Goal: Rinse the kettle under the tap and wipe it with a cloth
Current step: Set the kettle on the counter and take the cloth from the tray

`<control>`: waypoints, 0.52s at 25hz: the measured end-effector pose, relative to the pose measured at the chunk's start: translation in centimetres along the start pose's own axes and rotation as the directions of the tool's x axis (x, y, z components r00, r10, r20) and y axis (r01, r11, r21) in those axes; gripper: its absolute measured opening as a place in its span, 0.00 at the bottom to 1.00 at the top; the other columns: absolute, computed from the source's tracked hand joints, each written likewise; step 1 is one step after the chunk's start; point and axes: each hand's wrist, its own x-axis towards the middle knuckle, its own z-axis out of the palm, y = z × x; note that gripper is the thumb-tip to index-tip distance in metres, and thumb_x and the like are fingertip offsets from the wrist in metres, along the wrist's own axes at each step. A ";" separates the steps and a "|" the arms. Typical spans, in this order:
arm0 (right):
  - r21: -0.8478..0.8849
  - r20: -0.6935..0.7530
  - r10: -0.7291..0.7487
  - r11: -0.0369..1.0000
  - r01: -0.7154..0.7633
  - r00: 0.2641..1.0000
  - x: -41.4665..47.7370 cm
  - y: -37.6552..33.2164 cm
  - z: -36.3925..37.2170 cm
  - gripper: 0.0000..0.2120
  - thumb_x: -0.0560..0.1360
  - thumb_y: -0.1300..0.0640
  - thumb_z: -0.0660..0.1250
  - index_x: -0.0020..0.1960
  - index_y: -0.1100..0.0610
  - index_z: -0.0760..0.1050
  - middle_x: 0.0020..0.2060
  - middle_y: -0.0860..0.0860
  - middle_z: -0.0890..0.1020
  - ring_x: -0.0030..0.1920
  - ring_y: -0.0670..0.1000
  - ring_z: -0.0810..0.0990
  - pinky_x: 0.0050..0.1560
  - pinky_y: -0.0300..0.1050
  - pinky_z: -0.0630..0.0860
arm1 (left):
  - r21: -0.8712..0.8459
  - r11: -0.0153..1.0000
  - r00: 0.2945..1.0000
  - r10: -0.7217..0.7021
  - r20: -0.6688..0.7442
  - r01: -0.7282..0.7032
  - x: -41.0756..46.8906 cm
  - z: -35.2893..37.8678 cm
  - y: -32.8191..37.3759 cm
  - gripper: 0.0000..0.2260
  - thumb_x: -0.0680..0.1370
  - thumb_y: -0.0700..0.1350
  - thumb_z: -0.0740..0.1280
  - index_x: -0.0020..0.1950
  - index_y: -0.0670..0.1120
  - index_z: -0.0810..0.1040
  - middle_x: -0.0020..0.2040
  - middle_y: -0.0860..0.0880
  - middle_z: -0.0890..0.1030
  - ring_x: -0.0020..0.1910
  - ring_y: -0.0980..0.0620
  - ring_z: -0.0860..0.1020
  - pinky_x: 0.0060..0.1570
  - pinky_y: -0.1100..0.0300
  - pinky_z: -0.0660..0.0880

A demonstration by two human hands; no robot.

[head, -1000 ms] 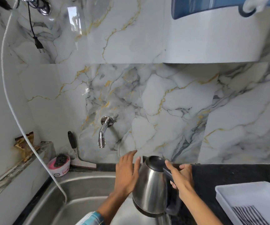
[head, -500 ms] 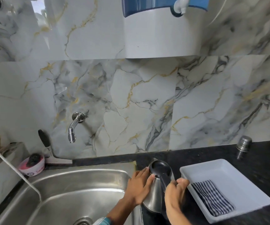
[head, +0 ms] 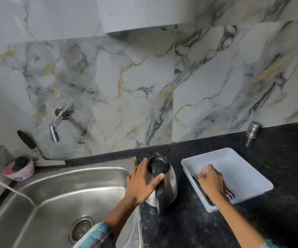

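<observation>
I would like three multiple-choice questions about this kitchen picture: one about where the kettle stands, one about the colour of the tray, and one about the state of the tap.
1. Where is the kettle?
A. On the dark counter between sink and tray
B. Inside the sink
C. Inside the tray

2. What colour is the tray that holds the striped cloth?
A. Black
B. White
C. Red

3. What is the state of the tap?
A. Running hard
B. Covered by a cloth
C. No water is seen coming out

Answers: 1 A, its base rests on the counter, with the left hand on its lid; 2 B, the tray's walls are white where the right hand reaches in; 3 C, no stream shows under the spout.
</observation>
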 end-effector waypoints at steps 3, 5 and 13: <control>-0.406 0.163 0.202 0.906 -0.121 0.966 5.2 7.0 -1.6 0.17 0.79 0.53 0.62 0.65 0.60 0.74 0.64 0.60 0.78 0.65 0.62 0.73 0.64 0.57 0.72 | 0.170 0.985 0.999 0.039 0.006 -0.040 0.1 1.1 1.5 0.46 0.68 0.75 0.58 0.79 0.52 0.50 0.81 0.52 0.51 0.78 0.47 0.54 0.74 0.43 0.58; -0.411 0.324 0.321 0.895 -0.173 0.890 6.8 10.1 -1.2 0.25 0.77 0.47 0.65 0.69 0.61 0.70 0.67 0.60 0.75 0.67 0.62 0.73 0.68 0.57 0.69 | 0.153 0.988 0.999 0.029 0.020 -0.032 0.2 1.6 1.9 0.46 0.68 0.69 0.64 0.79 0.51 0.51 0.81 0.51 0.51 0.78 0.45 0.55 0.73 0.43 0.59; -0.005 0.660 0.319 0.907 -0.420 0.680 9.1 10.1 -0.9 0.14 0.67 0.67 0.72 0.52 0.67 0.77 0.40 0.60 0.82 0.40 0.58 0.83 0.37 0.49 0.84 | 0.037 0.999 0.999 -0.039 -0.018 0.040 0.4 1.9 2.7 0.45 0.65 0.60 0.73 0.77 0.50 0.57 0.79 0.49 0.58 0.75 0.44 0.61 0.70 0.42 0.65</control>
